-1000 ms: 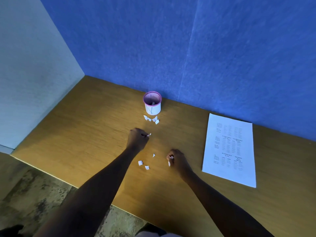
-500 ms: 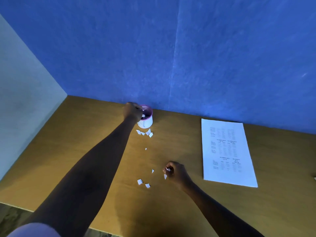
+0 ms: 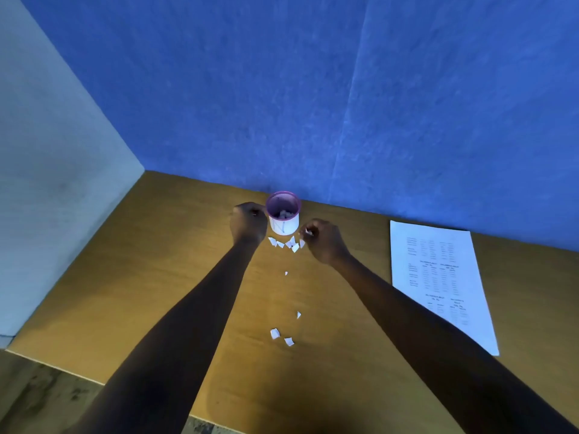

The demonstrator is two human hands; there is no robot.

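Observation:
A small white cup with a purple rim (image 3: 283, 225) stands on the wooden table (image 3: 175, 277) against the blue wall, with paper scraps inside. My left hand (image 3: 247, 222) is curled into a fist just left of the cup, and I see nothing in it. To the cup's right, my right hand (image 3: 324, 242) pinches a small white paper scrap (image 3: 308, 231). Several torn scraps (image 3: 286, 243) lie in front of the cup. More scraps (image 3: 280, 336) lie nearer me, with single bits (image 3: 298, 314) between.
A printed white sheet (image 3: 438, 283) lies on the table to the right. A blue wall (image 3: 313, 104) closes the back and a pale panel (image 3: 47, 183) the left. The table's near edge (image 3: 53, 368) drops to a mottled floor.
My left hand reached to the cup, dropped its scrap there and now sits beside it. My right hand carried its scrap from the near table up to the cup's right side.

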